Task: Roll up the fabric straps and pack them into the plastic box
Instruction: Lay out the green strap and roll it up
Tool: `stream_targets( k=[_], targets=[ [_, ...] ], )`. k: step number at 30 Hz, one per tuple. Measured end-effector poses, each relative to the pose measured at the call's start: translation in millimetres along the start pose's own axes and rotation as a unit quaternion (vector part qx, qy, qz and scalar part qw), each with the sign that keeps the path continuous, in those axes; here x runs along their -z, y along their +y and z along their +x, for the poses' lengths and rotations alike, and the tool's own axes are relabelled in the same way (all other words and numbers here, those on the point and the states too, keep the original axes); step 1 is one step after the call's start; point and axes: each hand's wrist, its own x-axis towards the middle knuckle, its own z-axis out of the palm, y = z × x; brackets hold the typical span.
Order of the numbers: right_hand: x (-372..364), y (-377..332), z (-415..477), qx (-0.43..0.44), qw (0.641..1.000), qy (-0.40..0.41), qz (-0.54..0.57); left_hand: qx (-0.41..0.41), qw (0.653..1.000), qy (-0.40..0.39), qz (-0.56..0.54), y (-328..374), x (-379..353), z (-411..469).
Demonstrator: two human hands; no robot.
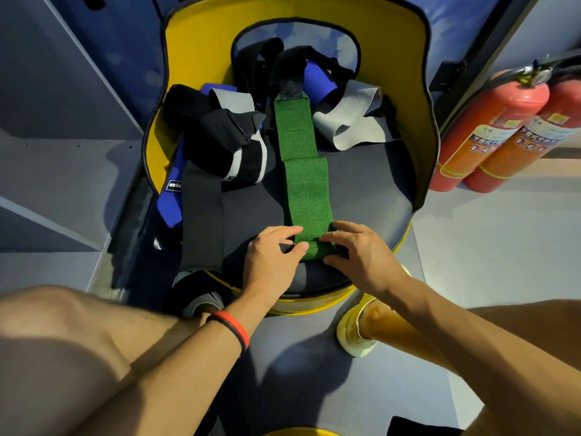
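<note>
Between left hand (273, 257) and right hand (362, 256), both pinching it, part-rolled green strap (309, 190).

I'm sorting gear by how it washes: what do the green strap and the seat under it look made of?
The green strap: woven fabric, probably elastic, matt; a fine speckled weave shows, and it curls into a roll between the left hand and right hand. The seat: smooth dark padded cover, perhaps faux leather; it shows a faint sheen and no weave.
</note>
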Motion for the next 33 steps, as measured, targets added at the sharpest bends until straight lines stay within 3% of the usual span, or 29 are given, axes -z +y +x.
stream_targets(
  k=[3, 9, 19, 28, 33],
  targets=[
    [-2, -1, -4, 0.01, 1.0, 0.021, 0.005, -0.005, 1.0, 0.018, 0.026, 2, -3, 6],
    [-2, -2, -4, 0.0, 1.0, 0.019, -0.002, 0.08, 0.995, 0.033, 0.055, 14, 4, 28],
    [-1, -5, -9, 0.011, 1.0, 0.029, -0.005, 0.162, 0.984, -0.032, 0.062, 19, 3, 44],
    [3, -2, -2, 0.058, 0.998, 0.002, -0.036, 0.181, 0.979, -0.033, 0.082, 19, 5, 47],
    [2, 1, 4, 0.068, 0.997, -0.021, -0.04, 0.135, 0.984, -0.017, 0.116, 20, 4, 45]
  ],
)
